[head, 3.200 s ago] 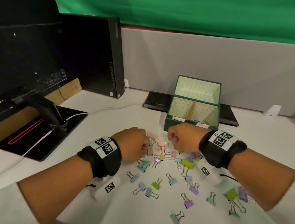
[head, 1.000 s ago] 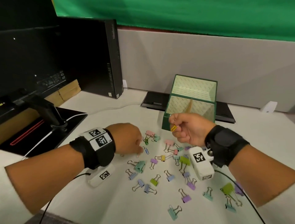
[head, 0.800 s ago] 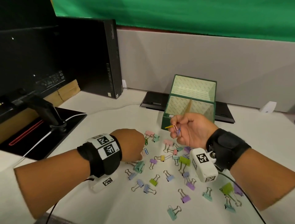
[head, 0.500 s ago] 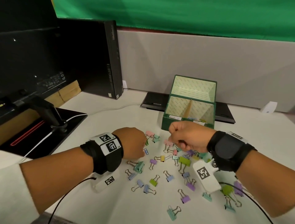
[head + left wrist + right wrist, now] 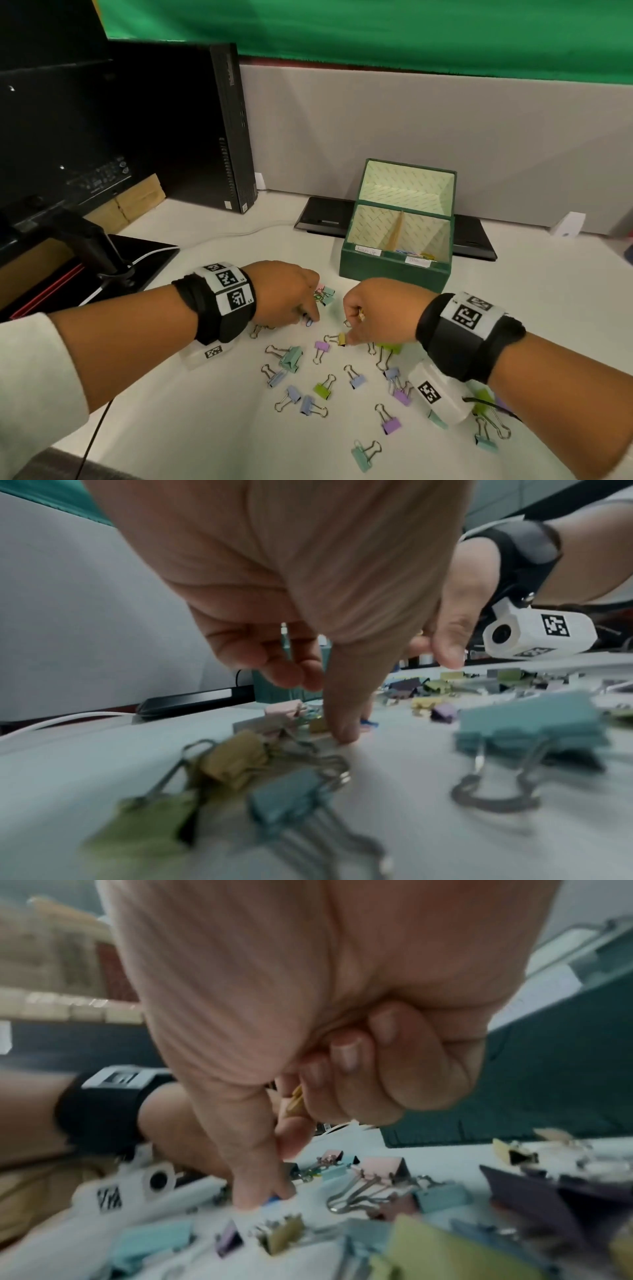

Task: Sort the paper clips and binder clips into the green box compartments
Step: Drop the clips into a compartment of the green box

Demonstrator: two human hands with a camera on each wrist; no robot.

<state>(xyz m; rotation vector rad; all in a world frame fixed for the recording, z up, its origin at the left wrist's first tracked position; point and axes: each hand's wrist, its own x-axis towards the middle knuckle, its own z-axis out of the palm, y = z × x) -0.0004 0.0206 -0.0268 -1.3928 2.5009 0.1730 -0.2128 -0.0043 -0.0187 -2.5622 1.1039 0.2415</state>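
Observation:
The green box [image 5: 394, 274] stands open behind the pile, and a few paper clips [image 5: 419, 255] lie in its right front compartment. Several pastel binder clips [image 5: 291, 356] are scattered on the white table. My left hand [image 5: 308, 317] is low at the pile's left, fingers curled, one fingertip [image 5: 342, 737] down against a blue paper clip [image 5: 368, 723]. My right hand [image 5: 349, 334] is a fist holding a yellow paper clip [image 5: 296, 1099], its thumb tip beside a yellow binder clip [image 5: 342, 339]. A green paper clip [image 5: 320, 296] lies by a teal binder clip.
A black computer tower [image 5: 191, 130] and a monitor stand [image 5: 92, 246] fill the left side. A flat black device [image 5: 322, 216] and a white cable [image 5: 219, 234] lie behind the box. A grey partition closes the back.
My right hand has come down from in front of the box to the clip pile, still holding the yellow paper clip. My left hand has stayed low at the pile's left.

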